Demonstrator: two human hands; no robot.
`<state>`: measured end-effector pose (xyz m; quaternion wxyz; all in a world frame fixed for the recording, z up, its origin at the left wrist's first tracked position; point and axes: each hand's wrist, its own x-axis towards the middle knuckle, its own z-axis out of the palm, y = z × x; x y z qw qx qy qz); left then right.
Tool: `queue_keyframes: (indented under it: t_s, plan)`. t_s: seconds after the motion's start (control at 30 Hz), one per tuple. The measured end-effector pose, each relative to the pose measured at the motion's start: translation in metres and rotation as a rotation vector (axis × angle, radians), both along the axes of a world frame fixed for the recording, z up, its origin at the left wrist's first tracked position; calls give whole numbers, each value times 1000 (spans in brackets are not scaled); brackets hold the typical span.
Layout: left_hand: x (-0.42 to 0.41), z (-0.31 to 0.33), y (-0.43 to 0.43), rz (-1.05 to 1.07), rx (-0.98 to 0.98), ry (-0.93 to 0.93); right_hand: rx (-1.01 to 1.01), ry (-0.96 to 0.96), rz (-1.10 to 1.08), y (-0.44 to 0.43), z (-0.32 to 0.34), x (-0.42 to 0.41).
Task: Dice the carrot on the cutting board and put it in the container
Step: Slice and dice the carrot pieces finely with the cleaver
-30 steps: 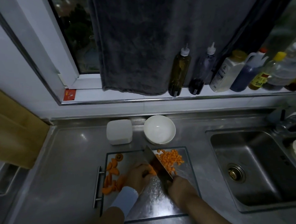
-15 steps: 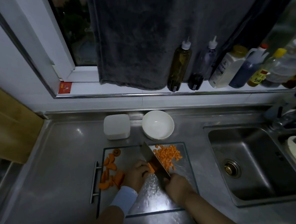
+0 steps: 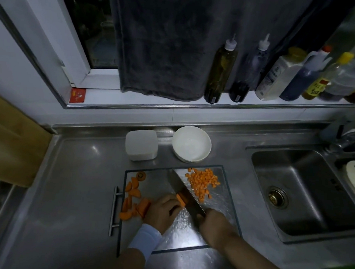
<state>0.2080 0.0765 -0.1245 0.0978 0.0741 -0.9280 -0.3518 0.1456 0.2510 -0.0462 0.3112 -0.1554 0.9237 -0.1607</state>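
On the glass cutting board (image 3: 224, 203) my left hand (image 3: 162, 210) holds a carrot piece (image 3: 181, 199) with curled fingers. My right hand (image 3: 212, 221) grips the handle of a cleaver (image 3: 181, 189) whose blade rests against that piece. A heap of diced carrot (image 3: 203, 180) lies at the board's far right. Uncut carrot chunks (image 3: 134, 198) sit along its left side. Behind the board stand a white bowl (image 3: 191, 144) and a white square container (image 3: 141, 144).
A steel sink (image 3: 306, 194) lies to the right. Several bottles (image 3: 221, 68) line the window ledge under a hanging grey towel (image 3: 167, 40). A wooden board (image 3: 9, 142) leans at the left. The cutting board's metal handle (image 3: 115, 207) juts out to the left.
The cleaver has edged slightly left along the carrot piece between cuts. My left hand stays on the piece; the view shifted a little.
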Motion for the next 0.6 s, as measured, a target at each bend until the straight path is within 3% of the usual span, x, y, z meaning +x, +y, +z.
queue_keyframes:
  t_s: [0.6]
  plan:
    - [-3, 12, -5, -107, -119, -41, 131, 176, 43, -15, 27, 16]
